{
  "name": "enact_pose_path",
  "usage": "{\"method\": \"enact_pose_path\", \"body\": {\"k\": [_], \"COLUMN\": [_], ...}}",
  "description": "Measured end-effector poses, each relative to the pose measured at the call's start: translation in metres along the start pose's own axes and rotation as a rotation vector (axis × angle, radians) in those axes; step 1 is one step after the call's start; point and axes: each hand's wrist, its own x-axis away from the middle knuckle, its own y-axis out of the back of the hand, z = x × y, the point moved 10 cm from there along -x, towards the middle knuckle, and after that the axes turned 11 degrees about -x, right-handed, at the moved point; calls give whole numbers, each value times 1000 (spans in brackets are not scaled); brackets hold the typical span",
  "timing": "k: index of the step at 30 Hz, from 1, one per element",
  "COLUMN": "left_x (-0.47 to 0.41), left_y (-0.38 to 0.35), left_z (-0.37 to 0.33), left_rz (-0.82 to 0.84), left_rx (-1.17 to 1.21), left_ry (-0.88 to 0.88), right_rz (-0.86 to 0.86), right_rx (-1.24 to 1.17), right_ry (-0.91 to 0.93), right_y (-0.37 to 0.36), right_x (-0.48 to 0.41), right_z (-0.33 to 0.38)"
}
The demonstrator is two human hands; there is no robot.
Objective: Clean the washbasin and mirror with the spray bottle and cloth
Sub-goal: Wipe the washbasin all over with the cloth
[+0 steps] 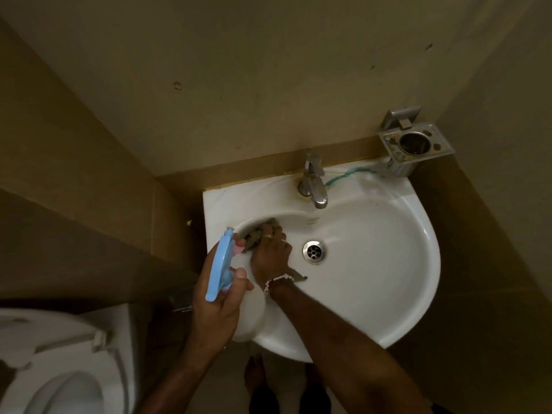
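Note:
A white corner washbasin (388, 264) fills the middle of the view, with a metal drain (313, 251) at its centre and a chrome tap (313, 183) at the back. My right hand (270, 253) presses a crumpled grey-green cloth (257, 233) against the basin's inner left wall. My left hand (216, 303) holds a spray bottle with a light blue head (219, 264) over the basin's left rim, nozzle pointing away from me. The bottle's body is hidden behind my hand. No mirror is in view.
A metal tumbler holder (415, 143) is fixed to the wall at the basin's back right. A white toilet with its seat (59, 366) sits at the lower left. Tan walls close in on three sides. My bare feet (254, 375) show under the basin.

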Motion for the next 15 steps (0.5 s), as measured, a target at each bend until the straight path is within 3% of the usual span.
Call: {"method": "enact_pose_path", "body": {"k": [3, 7, 15], "left_x": [3, 7, 7], "left_y": [0, 1, 9], "left_z": [-8, -11, 0], "left_rz": [-18, -13, -1], "left_rx": [20, 44, -23], "left_ry": [1, 19, 26], "right_rz": [92, 92, -153], "right_rx": [15, -52, -174], "right_ry": [216, 292, -148], "right_y": [-9, -4, 13], "right_x": [6, 8, -5], "right_z": [21, 27, -36]}}
